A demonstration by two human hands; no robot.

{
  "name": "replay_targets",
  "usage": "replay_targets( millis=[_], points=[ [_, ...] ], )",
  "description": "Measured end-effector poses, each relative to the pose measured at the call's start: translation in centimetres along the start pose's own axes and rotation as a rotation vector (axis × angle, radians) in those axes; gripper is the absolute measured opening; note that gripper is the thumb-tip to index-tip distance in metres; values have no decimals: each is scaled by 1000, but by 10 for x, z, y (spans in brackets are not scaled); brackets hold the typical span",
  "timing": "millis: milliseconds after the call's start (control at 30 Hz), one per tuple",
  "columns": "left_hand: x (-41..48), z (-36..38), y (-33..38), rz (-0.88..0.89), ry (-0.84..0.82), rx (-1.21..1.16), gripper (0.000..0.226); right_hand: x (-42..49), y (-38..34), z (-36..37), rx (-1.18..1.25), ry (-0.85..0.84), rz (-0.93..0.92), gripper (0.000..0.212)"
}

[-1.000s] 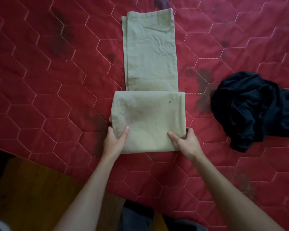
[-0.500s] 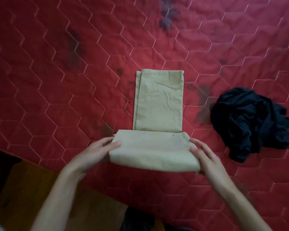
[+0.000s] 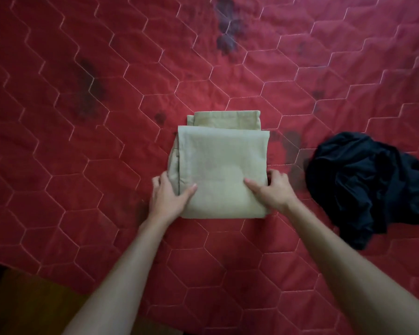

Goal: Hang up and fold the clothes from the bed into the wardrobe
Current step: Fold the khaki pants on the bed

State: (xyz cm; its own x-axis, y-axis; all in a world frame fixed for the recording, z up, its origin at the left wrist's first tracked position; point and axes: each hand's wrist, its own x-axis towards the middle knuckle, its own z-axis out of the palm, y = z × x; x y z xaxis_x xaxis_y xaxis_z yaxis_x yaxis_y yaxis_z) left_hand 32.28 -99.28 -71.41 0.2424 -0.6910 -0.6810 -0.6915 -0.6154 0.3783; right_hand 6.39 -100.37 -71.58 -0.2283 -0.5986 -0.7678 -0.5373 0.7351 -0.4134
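- Left hand [image 3: 168, 197] and right hand [image 3: 272, 191] pinch the folded beige cloth garment [image 3: 221, 170] at its near corners, fingers probably tucked underneath.
- Fold looks finished; next, lift it level, wardrobe-bound.

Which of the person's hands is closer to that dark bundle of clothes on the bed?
The right hand. It holds the right edge of the folded beige cloth, on the side facing the dark bundle, without touching the bundle. The left hand holds the cloth's opposite edge, farther away.
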Motion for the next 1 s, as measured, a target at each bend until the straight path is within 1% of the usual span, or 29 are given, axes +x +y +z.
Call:
replay_targets(
  millis=[67,133,167,233,367,433,467,500,567,633,700,733,800,867,900,933,1000],
  points=[
    [-7,9,-4,-63,73,-57,100,-4,9,12,25,33,32,79],
    [-9,10,-6,-95,87,-69,96,-9,15,18,22,39,40,69],
    [-11,10,-8,-109,62,-50,95,-12,19,20,6,31,42,64],
    [-14,10,-16,-157,-17,-10,99,-20,28,21,-2,6,42,54],
    [-43,16,-46,-255,-233,-59,111,-52,59,23,89,-77,91,35],
    [-62,26,-66,-279,-289,-47,115,-70,80,30,98,-88,119,32],
    [-71,30,-72,-286,-297,-24,113,-78,90,35,65,-61,112,33],
    [-80,33,-79,-290,-288,-7,106,-85,100,40,18,-16,95,34],
    [-95,40,-89,-246,-180,-33,84,-97,111,48,-9,81,26,28],
    [-105,43,-94,-169,-17,-181,66,-103,113,52,70,150,-94,15],
    [-110,43,-93,-107,87,-316,33,-106,108,52,173,195,-178,15],
    [-110,43,-89,-85,108,-359,21,-106,103,52,214,225,-213,16],
    [-105,39,-81,-34,127,-419,19,-103,92,49,255,283,-250,15],
    [-94,37,-77,-3,149,-426,22,-94,82,47,241,296,-233,14],
    [-86,38,-77,-11,156,-427,22,-89,77,46,221,288,-203,18],
    [-78,39,-77,-27,151,-435,23,-84,72,45,196,284,-176,27],
    [-66,38,-71,-24,176,-385,34,-73,61,41,85,344,-215,43]
  ],
)
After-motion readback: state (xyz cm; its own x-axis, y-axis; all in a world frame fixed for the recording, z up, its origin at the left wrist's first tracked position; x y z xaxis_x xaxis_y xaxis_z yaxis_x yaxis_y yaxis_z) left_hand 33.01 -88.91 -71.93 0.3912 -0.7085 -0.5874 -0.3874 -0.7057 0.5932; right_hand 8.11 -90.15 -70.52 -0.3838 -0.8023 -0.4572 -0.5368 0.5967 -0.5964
